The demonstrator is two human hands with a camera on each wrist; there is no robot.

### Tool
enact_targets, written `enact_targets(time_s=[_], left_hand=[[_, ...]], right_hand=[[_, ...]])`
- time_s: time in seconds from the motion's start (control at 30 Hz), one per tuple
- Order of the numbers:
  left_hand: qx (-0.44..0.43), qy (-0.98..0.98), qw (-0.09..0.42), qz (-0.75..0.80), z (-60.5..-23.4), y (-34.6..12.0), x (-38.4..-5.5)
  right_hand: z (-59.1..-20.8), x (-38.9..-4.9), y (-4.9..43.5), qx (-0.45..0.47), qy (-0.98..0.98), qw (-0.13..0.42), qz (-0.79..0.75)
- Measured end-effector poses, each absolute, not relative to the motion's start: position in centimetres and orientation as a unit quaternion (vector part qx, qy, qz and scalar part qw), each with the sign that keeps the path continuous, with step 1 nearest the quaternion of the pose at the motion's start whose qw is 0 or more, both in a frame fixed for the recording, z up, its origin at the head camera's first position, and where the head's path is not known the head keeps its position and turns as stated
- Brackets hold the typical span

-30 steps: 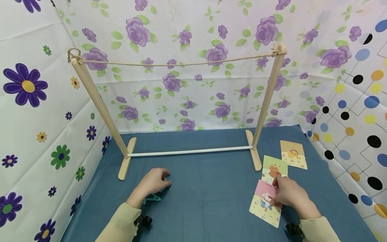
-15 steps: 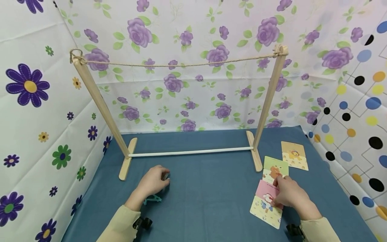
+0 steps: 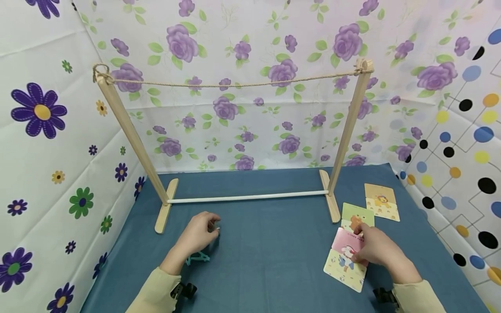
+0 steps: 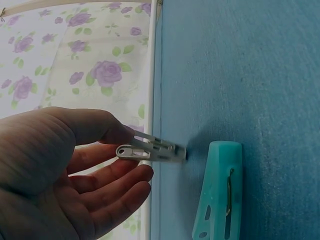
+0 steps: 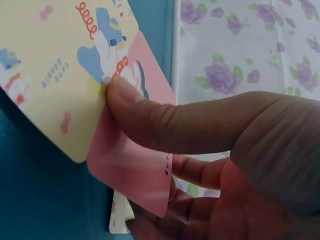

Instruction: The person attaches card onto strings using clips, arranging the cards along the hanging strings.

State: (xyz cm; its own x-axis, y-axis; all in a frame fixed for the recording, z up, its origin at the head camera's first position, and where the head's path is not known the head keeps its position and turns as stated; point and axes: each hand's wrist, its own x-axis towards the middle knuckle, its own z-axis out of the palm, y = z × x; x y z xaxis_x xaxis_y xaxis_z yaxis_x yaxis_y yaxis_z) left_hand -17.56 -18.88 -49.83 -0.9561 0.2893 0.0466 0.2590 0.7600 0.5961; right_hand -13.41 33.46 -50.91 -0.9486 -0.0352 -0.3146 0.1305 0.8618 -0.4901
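My left hand pinches a grey-white clothespin between thumb and forefinger, its tip pointing away from the palm. Just beyond it in the left wrist view lies a teal clothespin on the blue cloth, with a metal spring. On the right, my right hand pinches a pink-and-yellow card with a printed animal figure, the thumb on its printed face. In the right wrist view the card's pink part bends away from its yellow part along a crease.
A green-topped bear card lies partly under the held card, and an orange-topped card is behind it. Across the back stands a wooden frame with two posts, a thin rope between their tops and a white rod below.
My right hand has lifted the pink end of the card slightly, and it now folds more. The left hand has risen a little with its clothespin; the view has shifted slightly.
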Motion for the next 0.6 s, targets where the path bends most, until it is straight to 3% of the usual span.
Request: enact_targets(time_s=[0.6], left_hand=[[0.143,0.935,0.014,0.324,-49.9,-18.4,-17.3]], right_hand=[[-48.9,-13.5,33.9,-0.005,0.947,0.112,-0.302]])
